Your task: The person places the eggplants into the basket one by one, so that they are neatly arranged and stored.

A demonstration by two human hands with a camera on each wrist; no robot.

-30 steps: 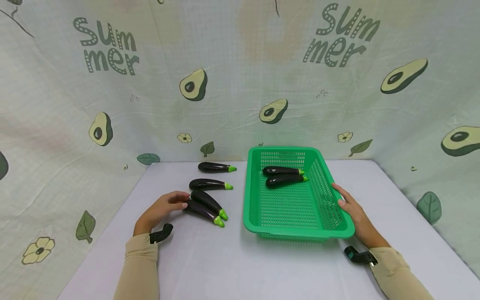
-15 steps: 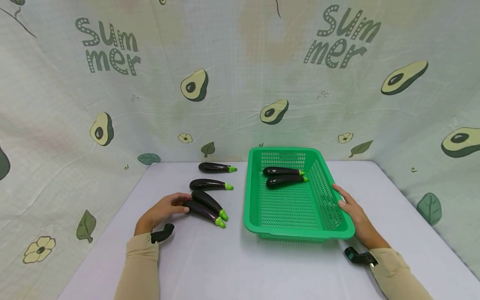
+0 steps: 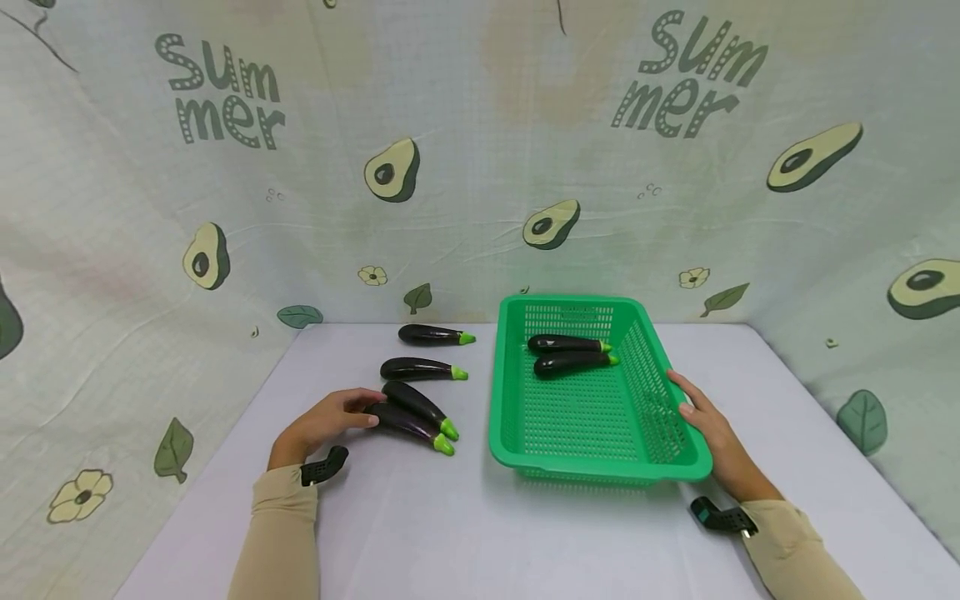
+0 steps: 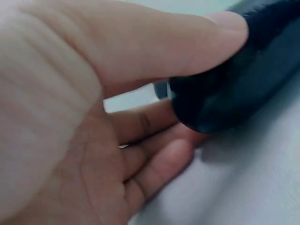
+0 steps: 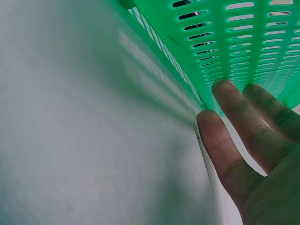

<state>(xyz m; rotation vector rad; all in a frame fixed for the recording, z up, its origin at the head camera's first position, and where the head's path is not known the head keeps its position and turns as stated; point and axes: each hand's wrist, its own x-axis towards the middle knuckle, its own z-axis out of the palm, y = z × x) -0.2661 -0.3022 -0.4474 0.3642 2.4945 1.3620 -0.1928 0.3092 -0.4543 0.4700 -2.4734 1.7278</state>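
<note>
My left hand [image 3: 330, 421] pinches the rounded end of a glossy dark eggplant [image 3: 405, 421] with a green stem cap. In the left wrist view, the thumb lies on top of this eggplant [image 4: 234, 79] and the fingers curl beneath its end. A second eggplant [image 3: 416, 402] lies right alongside it. At the right side of a green plastic basket [image 3: 600, 471], my right hand [image 3: 708, 429] rests with its thumb at the rim. The right wrist view shows straight fingers [image 5: 241, 108] against the slotted basket wall [image 5: 215, 51].
Two more eggplants, one nearer [image 3: 420, 369] and one farther back [image 3: 431, 335], lie on the white table [image 3: 420, 533] left of the basket. Inside the basket, one eggplant [image 3: 566, 343] lies beside another [image 3: 572, 362]. A printed cloth [image 3: 465, 150] hangs behind the table.
The left fingers have closed in slightly around the end of the near eggplant. The right hand and the basket keep their places; the whole view shifts a little.
</note>
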